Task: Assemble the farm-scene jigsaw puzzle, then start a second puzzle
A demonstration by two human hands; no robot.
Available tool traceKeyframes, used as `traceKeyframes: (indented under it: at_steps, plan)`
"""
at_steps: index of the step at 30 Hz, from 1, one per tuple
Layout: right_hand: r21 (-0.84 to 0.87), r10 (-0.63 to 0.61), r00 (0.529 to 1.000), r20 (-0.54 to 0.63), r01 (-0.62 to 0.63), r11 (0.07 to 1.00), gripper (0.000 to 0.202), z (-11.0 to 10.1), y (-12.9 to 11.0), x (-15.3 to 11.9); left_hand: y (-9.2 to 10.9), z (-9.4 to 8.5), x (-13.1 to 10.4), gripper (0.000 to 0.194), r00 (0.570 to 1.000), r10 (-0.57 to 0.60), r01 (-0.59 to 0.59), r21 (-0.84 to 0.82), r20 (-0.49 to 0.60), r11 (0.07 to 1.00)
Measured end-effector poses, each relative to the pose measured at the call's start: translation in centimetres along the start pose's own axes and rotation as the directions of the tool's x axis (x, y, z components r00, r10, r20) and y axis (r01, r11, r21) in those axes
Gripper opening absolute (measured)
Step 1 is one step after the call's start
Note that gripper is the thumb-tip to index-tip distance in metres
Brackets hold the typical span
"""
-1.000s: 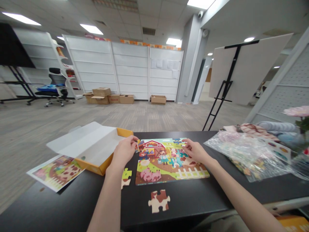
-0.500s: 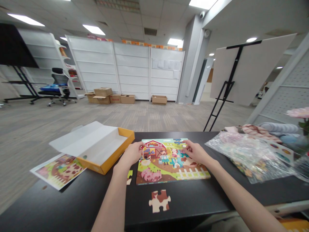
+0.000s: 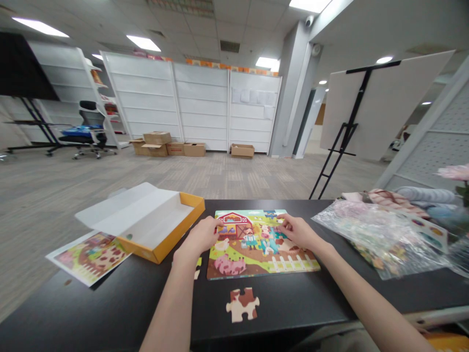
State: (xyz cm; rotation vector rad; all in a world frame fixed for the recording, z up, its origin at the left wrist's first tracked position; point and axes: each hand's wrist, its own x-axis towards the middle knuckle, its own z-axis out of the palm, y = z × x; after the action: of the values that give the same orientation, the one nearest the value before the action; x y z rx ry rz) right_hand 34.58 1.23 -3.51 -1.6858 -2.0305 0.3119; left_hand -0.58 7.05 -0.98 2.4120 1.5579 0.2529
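A farm-scene jigsaw puzzle (image 3: 252,259) lies flat on the black table, with a barn, a farmer, a pig and a white fence on it. My left hand (image 3: 203,234) rests at its left edge beside the barn, fingertips on the picture and fingers apart. On the right side, my right hand (image 3: 298,231) touches the picture near the cow, its thumb and index finger apart; its palm covers part of the right edge. A loose brown-and-cream puzzle piece (image 3: 243,304) lies in front of the puzzle. Another piece with green on it (image 3: 198,267) is partly hidden behind my left forearm.
An open yellow box (image 3: 172,239) with a white lid stands left, over a printed reference picture (image 3: 86,259). Clear plastic bags (image 3: 381,234) lie at the right, near rolled cloths (image 3: 421,194) and a pink flower (image 3: 454,171). An easel (image 3: 351,112) stands beyond the table.
My left hand has shifted slightly, its fingers reaching a little further right onto the barn area. The right hand has hardly moved, and the loose piece lies where it was.
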Motion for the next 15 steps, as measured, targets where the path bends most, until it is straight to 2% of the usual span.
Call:
traceKeyframes:
  at_steps: [4,10,15]
  plan:
    - [0.008,-0.011,1.000,0.004,0.011,1.000,0.029,0.0,0.0,0.0,0.5,-0.4,-0.2,0.031,0.999,0.015,-0.016,0.014,0.041,1.000]
    - [-0.003,-0.016,1.000,0.007,0.016,1.000,0.028,0.0,0.1,0.0,1.2,-0.8,-0.4,0.034,0.996,0.010,-0.015,0.059,0.087,0.998]
    - [-0.005,-0.014,1.000,0.007,0.014,1.000,0.028,0.0,0.1,0.0,0.0,-2.2,-1.5,0.033,0.990,0.084,-0.077,-0.065,0.113,0.995]
